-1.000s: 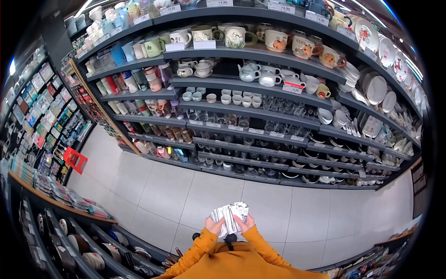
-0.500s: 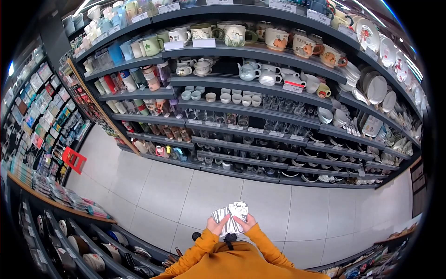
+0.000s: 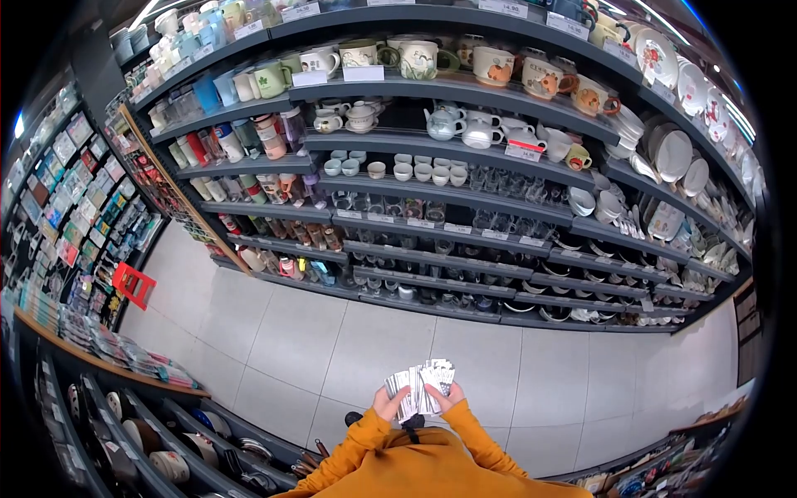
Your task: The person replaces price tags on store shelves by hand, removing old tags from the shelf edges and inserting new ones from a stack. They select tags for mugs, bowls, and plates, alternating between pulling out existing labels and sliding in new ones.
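At chest height, in front of the orange-sleeved body, both hands hold fanned stacks of white paper labels with dark print. My left hand [image 3: 387, 404] is closed on the left stack [image 3: 404, 388], thumb lying over its lower part. Closed likewise, my right hand [image 3: 452, 399] grips the right stack [image 3: 438, 376], its thumb across the front. The two stacks meet or overlap in the middle. Their print is too small to read.
Ahead stands a long grey shelf unit [image 3: 465, 236] with mugs [image 3: 418, 60], teapots [image 3: 481, 133], glasses and plates [image 3: 671, 158]. A red step stool [image 3: 133, 286] is on the tiled floor [image 3: 374, 349] at left. Pans [image 3: 170, 467] fill a rack at lower left.
The labels have shifted a little to the right and are fanned somewhat differently. My right hand has moved slightly right; both hands keep hold of their stacks.
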`<control>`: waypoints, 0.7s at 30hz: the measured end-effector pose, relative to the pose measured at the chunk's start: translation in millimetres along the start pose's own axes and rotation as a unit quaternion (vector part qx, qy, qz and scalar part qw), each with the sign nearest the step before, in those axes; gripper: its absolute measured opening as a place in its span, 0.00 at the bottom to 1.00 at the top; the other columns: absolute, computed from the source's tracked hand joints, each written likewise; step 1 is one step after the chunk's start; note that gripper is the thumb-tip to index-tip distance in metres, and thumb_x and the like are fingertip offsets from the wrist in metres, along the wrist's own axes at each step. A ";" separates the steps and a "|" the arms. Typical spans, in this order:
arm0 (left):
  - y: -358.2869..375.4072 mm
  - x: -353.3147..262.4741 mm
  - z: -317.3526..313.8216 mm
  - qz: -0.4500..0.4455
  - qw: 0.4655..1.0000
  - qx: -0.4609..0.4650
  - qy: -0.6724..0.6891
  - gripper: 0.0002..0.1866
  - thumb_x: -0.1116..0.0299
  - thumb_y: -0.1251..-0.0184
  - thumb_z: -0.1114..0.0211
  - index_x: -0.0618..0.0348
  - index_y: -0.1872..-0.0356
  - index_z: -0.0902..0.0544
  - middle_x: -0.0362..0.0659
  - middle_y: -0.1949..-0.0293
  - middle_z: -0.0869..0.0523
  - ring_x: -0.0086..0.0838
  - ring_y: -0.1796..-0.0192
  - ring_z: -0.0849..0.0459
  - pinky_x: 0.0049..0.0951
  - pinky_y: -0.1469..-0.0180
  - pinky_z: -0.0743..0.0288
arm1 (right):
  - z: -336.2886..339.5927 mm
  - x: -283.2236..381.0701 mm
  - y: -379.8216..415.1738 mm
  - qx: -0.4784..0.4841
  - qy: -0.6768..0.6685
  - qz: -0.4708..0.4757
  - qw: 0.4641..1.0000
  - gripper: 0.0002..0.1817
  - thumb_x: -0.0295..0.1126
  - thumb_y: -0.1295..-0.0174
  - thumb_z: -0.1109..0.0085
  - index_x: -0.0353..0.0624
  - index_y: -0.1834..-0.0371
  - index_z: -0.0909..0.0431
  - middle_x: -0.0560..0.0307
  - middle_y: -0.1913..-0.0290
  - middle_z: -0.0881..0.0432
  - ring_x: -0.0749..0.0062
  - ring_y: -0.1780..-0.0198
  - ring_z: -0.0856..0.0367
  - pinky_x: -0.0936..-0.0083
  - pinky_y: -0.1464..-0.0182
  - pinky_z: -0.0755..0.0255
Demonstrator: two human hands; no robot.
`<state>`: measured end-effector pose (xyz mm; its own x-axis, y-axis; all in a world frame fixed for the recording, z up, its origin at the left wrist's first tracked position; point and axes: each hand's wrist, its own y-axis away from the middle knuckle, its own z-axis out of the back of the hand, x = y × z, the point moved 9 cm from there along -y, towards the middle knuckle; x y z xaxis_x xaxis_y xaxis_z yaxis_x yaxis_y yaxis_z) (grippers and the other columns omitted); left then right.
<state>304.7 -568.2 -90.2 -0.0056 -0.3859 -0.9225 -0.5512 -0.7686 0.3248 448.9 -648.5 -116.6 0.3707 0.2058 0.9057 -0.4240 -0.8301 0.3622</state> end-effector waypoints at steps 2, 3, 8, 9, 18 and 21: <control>2.3 1.6 4.4 0.021 1.000 0.006 -0.010 0.17 0.70 0.34 0.37 0.69 0.47 0.23 0.43 0.56 0.15 0.20 0.56 0.19 0.22 0.54 0.24 | 2.3 3.7 1.7 -0.007 -0.013 0.009 1.000 0.20 0.34 0.41 0.32 0.33 0.51 0.24 0.56 0.55 0.17 0.77 0.57 0.21 0.78 0.53 0.26; 4.8 -5.7 5.0 0.019 1.000 0.000 -0.019 0.17 0.70 0.34 0.36 0.68 0.48 0.22 0.43 0.56 0.15 0.20 0.56 0.18 0.23 0.54 0.24 | 1.6 9.3 4.2 -0.010 -0.019 0.018 1.000 0.20 0.34 0.41 0.33 0.33 0.51 0.24 0.56 0.56 0.17 0.77 0.57 0.21 0.78 0.53 0.26; 13.1 -18.5 2.8 0.028 0.999 0.014 -0.022 0.17 0.71 0.34 0.36 0.69 0.48 0.23 0.45 0.55 0.15 0.23 0.56 0.17 0.23 0.54 0.22 | -8.7 27.4 13.8 0.035 0.067 0.031 0.997 0.20 0.34 0.40 0.33 0.33 0.50 0.24 0.56 0.56 0.17 0.77 0.57 0.21 0.78 0.53 0.27; 16.1 -19.9 2.0 0.029 0.999 0.011 -0.013 0.17 0.70 0.35 0.35 0.70 0.49 0.22 0.45 0.55 0.15 0.23 0.56 0.17 0.23 0.53 0.23 | -12.5 31.8 16.8 0.051 0.084 0.033 0.995 0.20 0.34 0.40 0.33 0.33 0.50 0.24 0.56 0.56 0.17 0.77 0.57 0.21 0.78 0.53 0.26; 20.3 -23.9 12.8 0.108 0.993 -0.037 0.002 0.19 0.65 0.38 0.31 0.68 0.50 0.20 0.44 0.59 0.14 0.23 0.60 0.16 0.23 0.58 0.21 | 9.7 15.4 4.6 -0.039 0.051 0.074 0.995 0.20 0.30 0.41 0.34 0.35 0.48 0.27 0.57 0.56 0.18 0.77 0.57 0.20 0.77 0.53 0.25; 17.7 -12.3 -11.8 0.089 0.996 -0.010 0.013 0.19 0.67 0.40 0.29 0.67 0.51 0.19 0.43 0.58 0.14 0.22 0.59 0.16 0.23 0.58 0.22 | -11.0 -20.6 8.1 0.001 0.016 0.010 1.000 0.17 0.32 0.36 0.41 0.35 0.47 0.27 0.59 0.55 0.20 0.78 0.55 0.23 0.78 0.52 0.28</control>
<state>304.9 -583.1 -70.6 -0.0803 -0.5302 -0.8441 -0.5271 -0.6961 0.4874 428.7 -653.7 -129.8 0.3351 0.2057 0.9195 -0.4296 -0.8352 0.3434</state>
